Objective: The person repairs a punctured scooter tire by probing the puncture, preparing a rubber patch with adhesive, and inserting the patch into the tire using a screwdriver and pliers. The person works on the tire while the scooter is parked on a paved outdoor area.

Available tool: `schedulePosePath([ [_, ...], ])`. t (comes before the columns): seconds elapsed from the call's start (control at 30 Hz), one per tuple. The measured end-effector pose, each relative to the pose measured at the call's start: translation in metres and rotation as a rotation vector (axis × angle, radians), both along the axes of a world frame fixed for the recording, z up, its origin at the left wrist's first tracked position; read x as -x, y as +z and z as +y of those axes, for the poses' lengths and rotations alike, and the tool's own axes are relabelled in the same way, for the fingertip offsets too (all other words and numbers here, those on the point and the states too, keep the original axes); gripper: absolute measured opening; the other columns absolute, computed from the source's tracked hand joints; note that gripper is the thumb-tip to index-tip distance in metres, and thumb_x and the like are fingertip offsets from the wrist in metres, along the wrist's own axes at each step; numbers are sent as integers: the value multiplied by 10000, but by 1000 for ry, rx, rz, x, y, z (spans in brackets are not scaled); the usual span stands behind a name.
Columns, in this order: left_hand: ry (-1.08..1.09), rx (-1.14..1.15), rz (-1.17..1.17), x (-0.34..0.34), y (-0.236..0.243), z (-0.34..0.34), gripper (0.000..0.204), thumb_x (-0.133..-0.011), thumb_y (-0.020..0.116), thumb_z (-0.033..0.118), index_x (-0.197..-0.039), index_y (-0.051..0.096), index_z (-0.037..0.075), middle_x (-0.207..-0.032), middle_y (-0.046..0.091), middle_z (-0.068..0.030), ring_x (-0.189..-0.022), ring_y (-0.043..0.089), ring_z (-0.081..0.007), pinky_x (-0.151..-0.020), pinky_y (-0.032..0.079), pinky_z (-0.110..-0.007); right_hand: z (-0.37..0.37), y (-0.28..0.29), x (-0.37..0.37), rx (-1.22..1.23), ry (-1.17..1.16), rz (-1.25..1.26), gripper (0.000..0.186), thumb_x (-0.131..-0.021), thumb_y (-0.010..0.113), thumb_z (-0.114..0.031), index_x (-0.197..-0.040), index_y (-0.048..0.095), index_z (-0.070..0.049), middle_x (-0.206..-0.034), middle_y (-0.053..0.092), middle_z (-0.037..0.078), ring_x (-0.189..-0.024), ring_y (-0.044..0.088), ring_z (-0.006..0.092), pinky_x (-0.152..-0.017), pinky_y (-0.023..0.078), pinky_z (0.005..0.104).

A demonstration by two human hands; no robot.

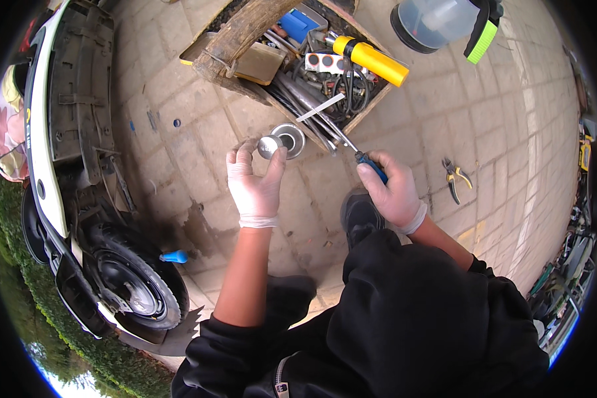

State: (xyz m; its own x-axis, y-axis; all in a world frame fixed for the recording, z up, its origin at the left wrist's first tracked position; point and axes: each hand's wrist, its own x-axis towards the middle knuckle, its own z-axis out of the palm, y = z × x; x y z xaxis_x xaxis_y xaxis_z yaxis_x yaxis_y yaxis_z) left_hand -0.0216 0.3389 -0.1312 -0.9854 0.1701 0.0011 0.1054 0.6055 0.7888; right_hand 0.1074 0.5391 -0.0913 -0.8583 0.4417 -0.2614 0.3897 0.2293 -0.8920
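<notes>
My left hand, in a whitish glove, has a small silver metal cap in its fingers, over or against a round metal cup with a rim near the open toolbox. Whether the cup rests on the paving or is held too, I cannot tell. My right hand, gloved the same way, grips a blue-handled screwdriver, its shaft pointing up-left toward the toolbox full of tools, rods and cables. A yellow cylinder lies on the toolbox.
A white scooter with a black wheel fills the left side. A blue small tool is by the wheel, yellow-black pliers lie on the paving at right, and a translucent container stands at top right.
</notes>
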Motion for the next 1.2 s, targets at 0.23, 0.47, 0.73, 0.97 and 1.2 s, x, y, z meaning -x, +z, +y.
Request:
schedulePosePath([
  [0.23, 245, -133, -66, -13, 18, -19, 387, -775, 842, 102, -1117, 687, 8, -943, 645, -40, -830, 587, -143, -811, 506, -295, -3, 1, 2, -16, 9, 55, 229, -950, 680, -181, -1027, 654, 33, -724, 658, 120, -643, 626, 166, -620, 508, 318],
  [0.47, 307, -248, -127, -20, 30, -35, 370, -829, 801, 44, -1160, 648, -19, -1020, 677, -42, -884, 605, -104, -852, 504, -264, -5, 3, 1, -78, 58, 38, 213, -914, 700, -175, -1004, 656, 13, -782, 672, 179, -683, 671, 289, -634, 522, 360],
  [0.73, 357, -473, -179, -25, 54, -32, 392, -859, 782, 34, -1219, 641, -27, -1056, 666, -26, -891, 581, -91, -847, 493, -248, -9, -7, 0, -289, 149, 65, 202, -887, 719, -190, -981, 646, -26, -813, 661, 163, -715, 661, 363, -630, 525, 405],
  [0.97, 365, -549, -171, -29, 70, -24, 401, -861, 779, 31, -1231, 632, -17, -1077, 671, -30, -904, 592, -95, -842, 499, -249, -16, -16, 3, -400, 180, 37, 203, -878, 724, -202, -964, 642, -36, -807, 659, 168, -721, 661, 372, -626, 523, 431],
  [1.2, 347, -626, -136, -33, 76, -10, 413, -839, 788, -4, -1221, 630, -8, -1093, 670, -38, -922, 596, -106, -867, 499, -260, -19, -9, 2, -379, 226, -32, 192, -871, 735, -161, -966, 656, -14, -814, 665, 196, -744, 666, 389, -649, 525, 421],
])
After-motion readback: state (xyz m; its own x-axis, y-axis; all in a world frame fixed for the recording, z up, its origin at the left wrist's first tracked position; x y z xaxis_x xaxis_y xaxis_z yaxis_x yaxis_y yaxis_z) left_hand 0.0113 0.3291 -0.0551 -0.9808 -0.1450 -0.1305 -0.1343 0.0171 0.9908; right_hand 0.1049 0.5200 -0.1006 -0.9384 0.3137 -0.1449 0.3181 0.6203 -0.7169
